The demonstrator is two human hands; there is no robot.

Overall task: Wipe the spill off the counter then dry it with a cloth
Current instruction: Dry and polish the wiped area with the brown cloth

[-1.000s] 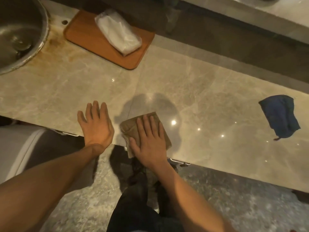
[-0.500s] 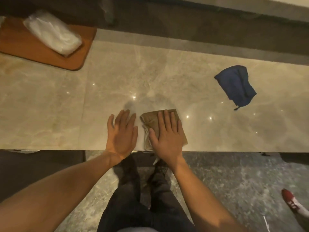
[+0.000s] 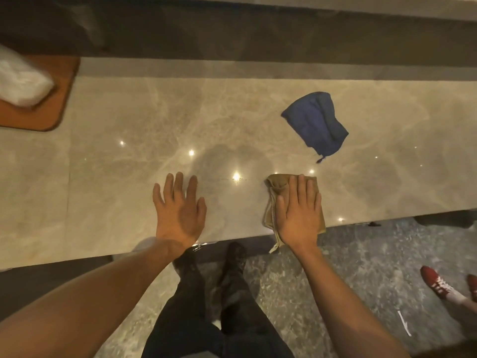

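Note:
My right hand (image 3: 296,210) lies flat, palm down, pressing a folded tan cloth (image 3: 277,186) onto the beige marble counter (image 3: 129,177) near its front edge. A corner of that cloth hangs over the edge. My left hand (image 3: 179,208) rests flat on the bare counter to the left, fingers spread, holding nothing. A crumpled blue cloth (image 3: 315,122) lies farther back on the counter, up and right of my right hand. I cannot make out any spill on the glossy surface.
An orange wooden tray (image 3: 51,109) with a white plastic-wrapped pack (image 3: 20,83) sits at the far left. A dark backsplash runs behind the counter. Below the front edge are my dark trousers and, at the right, another person's red shoe (image 3: 436,282) on the speckled floor.
My right hand has slid the tan cloth rightward along the front edge, away from my left hand. The view has shifted right, so the sink is gone from sight.

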